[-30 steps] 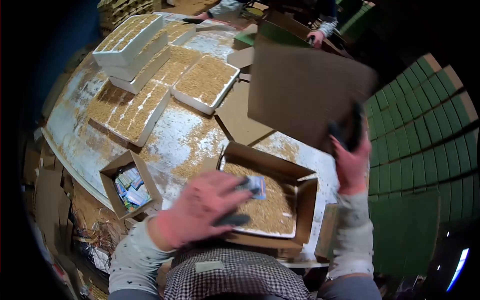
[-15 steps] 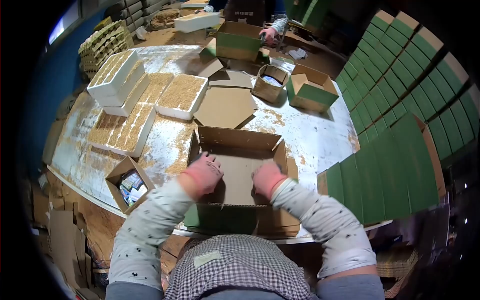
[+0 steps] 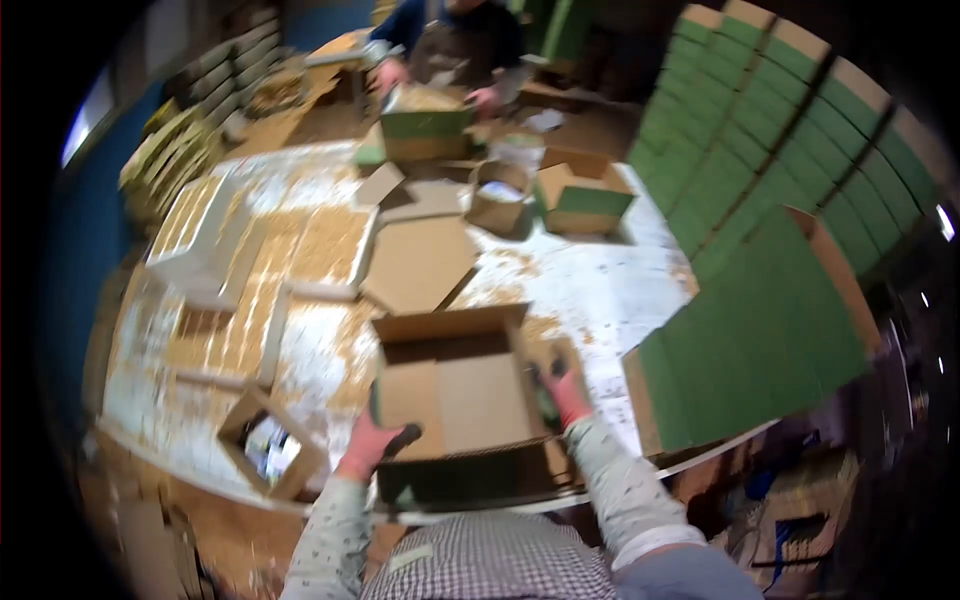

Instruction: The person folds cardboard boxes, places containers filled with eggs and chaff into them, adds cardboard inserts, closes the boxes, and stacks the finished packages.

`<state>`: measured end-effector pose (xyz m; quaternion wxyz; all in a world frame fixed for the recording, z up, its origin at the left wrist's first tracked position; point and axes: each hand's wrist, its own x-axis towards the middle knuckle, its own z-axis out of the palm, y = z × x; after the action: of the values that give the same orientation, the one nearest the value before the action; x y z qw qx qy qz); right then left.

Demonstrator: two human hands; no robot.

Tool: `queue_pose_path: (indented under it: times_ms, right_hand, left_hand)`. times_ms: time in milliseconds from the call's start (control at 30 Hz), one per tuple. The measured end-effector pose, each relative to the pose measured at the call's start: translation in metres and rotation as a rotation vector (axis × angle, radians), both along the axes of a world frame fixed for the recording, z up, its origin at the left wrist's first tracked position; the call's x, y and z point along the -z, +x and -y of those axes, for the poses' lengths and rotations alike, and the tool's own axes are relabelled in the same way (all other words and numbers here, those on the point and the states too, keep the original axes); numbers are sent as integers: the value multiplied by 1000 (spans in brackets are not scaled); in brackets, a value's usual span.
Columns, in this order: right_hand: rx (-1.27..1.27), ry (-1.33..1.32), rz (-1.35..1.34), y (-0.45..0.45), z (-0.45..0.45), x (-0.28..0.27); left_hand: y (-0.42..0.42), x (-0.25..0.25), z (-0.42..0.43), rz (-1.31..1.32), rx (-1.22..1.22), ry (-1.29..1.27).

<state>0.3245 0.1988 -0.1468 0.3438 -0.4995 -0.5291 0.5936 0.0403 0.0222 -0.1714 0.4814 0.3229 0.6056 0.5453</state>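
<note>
Carton [image 3: 480, 405], head view: open-topped, inner bottom exposed, placed at the near edge of the worktop [image 3: 600, 285]. Left wall clasped by left hand [image 3: 368, 440], thumb at near corner; right wall met by right hand [image 3: 567, 388], grip not discernible. Flat cardboard [image 3: 420, 260] laid beyond.

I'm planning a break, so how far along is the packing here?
Apparently done: the green cartons stacked at the right. In hand: an open box between the left hand and right hand, its cardboard bottom bare. Remaining, it seems: filling and closing that box; filled white trays sit outside any box.
</note>
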Motion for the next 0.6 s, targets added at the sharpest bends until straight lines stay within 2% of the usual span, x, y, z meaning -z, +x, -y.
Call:
queue_pose_path:
  times_ms: [33,67,100,133,200,233,267,300,333,400,467,500,567,600]
  right_hand:
    - [-94,53,101,4,20,1]
    - [-185,116,200,7,39,2]
    - [-272,184,293,11,57,3]
    - [-319,339,197,21,78,-5]
    - [-180,325,80,35,111,-84]
    - [-38,510,391,54,114,-119]
    - [96,670,706,79,115,-154]
    - [214,637,498,101,118,-183]
    - [321,605,287,122,123,-213]
    - [513,671,37,162,143,-286]
    - [469,983,31,208,153,-358]
    - [431,1133,120,233,146,-382]
    - [418,1476,551,281,118,-391]
    - [433,1449,442,295,106,-392]
  left_hand:
    - [3,-14,1,16,4,111]
    - [-3,-7,2,-100,41,71]
    - [-1,-6,2,-26,53,117]
    - [1,-7,0,52,70,148]
    - [22,-21,-21,11,221,103]
    - [41,-38,-34,-31,278,117]
    - [73,-57,-62,-55,248,276]
    - [90,-59,-99,188,340,330]
    - [98,-69,-134,250,396,214]
    - [165,-146,-200,286,497,441]
    - [236,-221,-258,285,586,644]
    - [269,-250,-283,288,615,720]
    - [323,-282,-322,301,666,816]
    - [340,-280,-339,257,685,811]
